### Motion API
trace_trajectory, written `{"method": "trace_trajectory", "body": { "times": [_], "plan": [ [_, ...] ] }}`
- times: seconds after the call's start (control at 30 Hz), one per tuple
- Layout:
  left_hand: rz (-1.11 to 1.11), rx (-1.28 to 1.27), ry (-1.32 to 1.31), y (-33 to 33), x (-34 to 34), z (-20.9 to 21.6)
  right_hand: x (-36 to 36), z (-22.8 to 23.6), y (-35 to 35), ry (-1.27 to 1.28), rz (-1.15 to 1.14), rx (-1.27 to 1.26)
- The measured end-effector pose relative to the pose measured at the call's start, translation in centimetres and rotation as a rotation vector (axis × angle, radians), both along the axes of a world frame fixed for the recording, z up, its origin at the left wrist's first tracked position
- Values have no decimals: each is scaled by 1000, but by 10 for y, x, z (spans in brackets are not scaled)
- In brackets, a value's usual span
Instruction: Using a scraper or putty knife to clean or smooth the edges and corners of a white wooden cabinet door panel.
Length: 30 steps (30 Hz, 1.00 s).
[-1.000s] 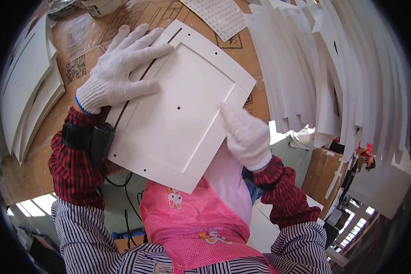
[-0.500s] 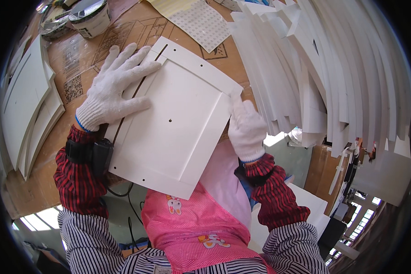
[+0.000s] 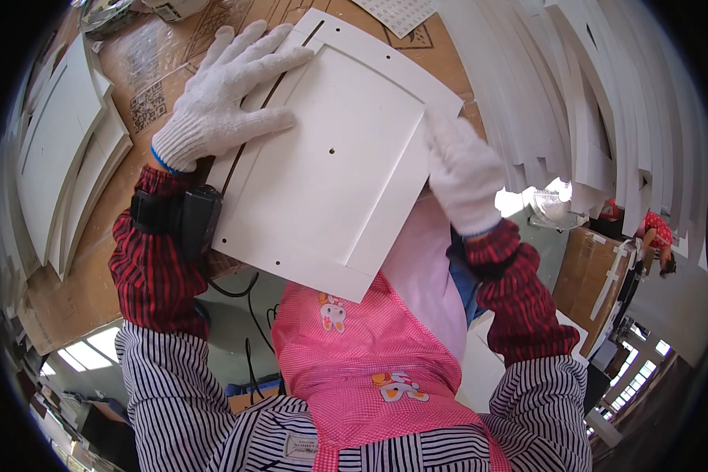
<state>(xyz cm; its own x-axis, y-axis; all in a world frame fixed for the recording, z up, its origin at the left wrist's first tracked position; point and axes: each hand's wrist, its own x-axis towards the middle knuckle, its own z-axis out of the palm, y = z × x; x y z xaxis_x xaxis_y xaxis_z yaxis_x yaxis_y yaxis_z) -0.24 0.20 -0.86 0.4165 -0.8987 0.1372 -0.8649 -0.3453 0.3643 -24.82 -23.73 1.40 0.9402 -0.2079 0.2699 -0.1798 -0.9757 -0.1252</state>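
Note:
A white rectangular panel [image 3: 315, 181] with a recessed middle, a dark slot along its left side and several small holes lies tilted on the cardboard-covered table, its near corner jutting over the edge toward my apron. My left hand [image 3: 228, 98], in a white knit glove, rests on the panel's left border with fingers spread. At the right edge is my right hand [image 3: 464, 169], gloved alike and slightly blurred. Its fingertips reach onto the panel's upper right border; whether they pinch anything there is hidden.
Several white panels [image 3: 63, 149] are stacked at the left. Many long white boards [image 3: 519, 86] stand packed together at the right. A sheet of small stickers [image 3: 397, 12] lies at the far edge, near a tub [image 3: 173, 6]. Another person [image 3: 657, 236] is in the right background.
The whole scene has shifted down-to-up and rightward in view as my head moved. My right hand has slid inward a little over the panel's right edge; my left hand stays on its left border.

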Motion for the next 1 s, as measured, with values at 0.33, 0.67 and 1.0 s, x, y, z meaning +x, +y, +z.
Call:
{"method": "trace_trajectory", "body": {
  "times": [0.33, 0.67, 1.0],
  "plan": [
    [-28, -285, 93, 0, 0, 2, -101, 26, 94, 387, 362, 671],
    [459, -383, -71, -19, -51, -7, -90, 29, 87, 283, -384, 1630],
    [-43, -352, -8, -20, -57, 25, -60, 22, 33, -233, -670, 1046]
  ]
}}
